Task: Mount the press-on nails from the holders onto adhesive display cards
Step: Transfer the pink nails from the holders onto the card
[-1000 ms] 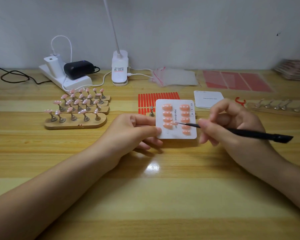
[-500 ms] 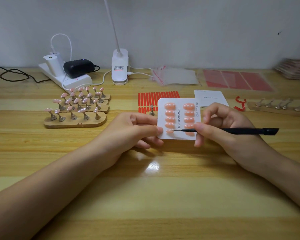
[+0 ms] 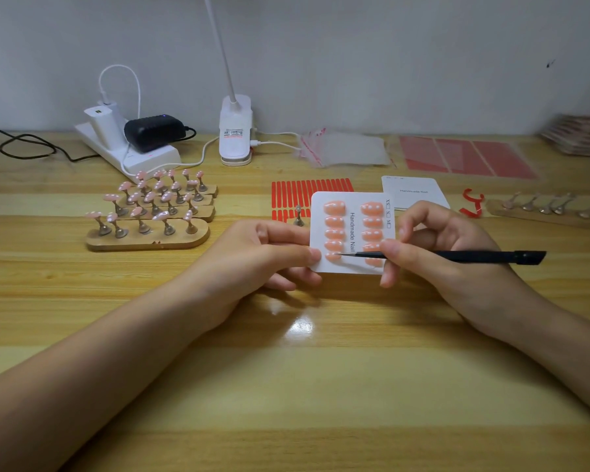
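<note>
Forearms reach in over a wooden desk (image 3: 286, 386). Left hand (image 3: 263, 253) pinches the left edge of a white display card (image 3: 353, 233), thumb on top, holding it just above the desk. Right hand (image 3: 436, 247) pinches a thin black tool (image 3: 457, 256), its fine tip touching the lowest peach nail (image 3: 331, 256) in the card's left column. Ten nails appear mounted in two columns. To seat this one well, light pressure at its centre while the left hand steadies the card seems wise; sideways force could skew it. Farther left, wooden holders (image 3: 147, 233) carry more nails on pegs. Red adhesive strips (image 3: 307, 192) lie behind the card.
</note>
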